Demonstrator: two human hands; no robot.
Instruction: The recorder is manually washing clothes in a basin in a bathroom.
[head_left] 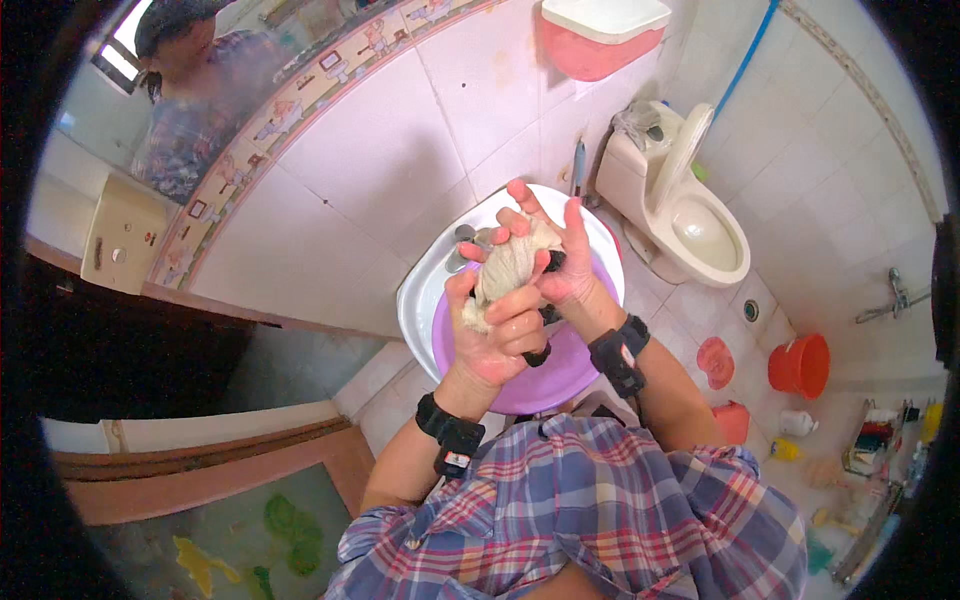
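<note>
A bunched, wet-looking cream cloth (507, 268) is between my two hands, above a purple basin (560, 375) that sits in the white sink (412, 305). My left hand (492, 340) wraps its fingers round the near end of the cloth. At the far end, my right hand (560, 255) grips it, with some fingers stretched past it. Black patches show beside both hands; I cannot tell if they belong to the cloth. A black strap (452, 432) circles my left wrist and another black strap (620, 355) my right. The metal tap (462, 240) is partly hidden behind my hands.
A toilet (690, 215) with its lid raised stands to the right. Farther right are a red bucket (800, 366), a white bottle (797, 422) and a rack of bottles (880, 440). A mirror (240, 80) and a pink-and-white wall box (605, 35) are on the wall.
</note>
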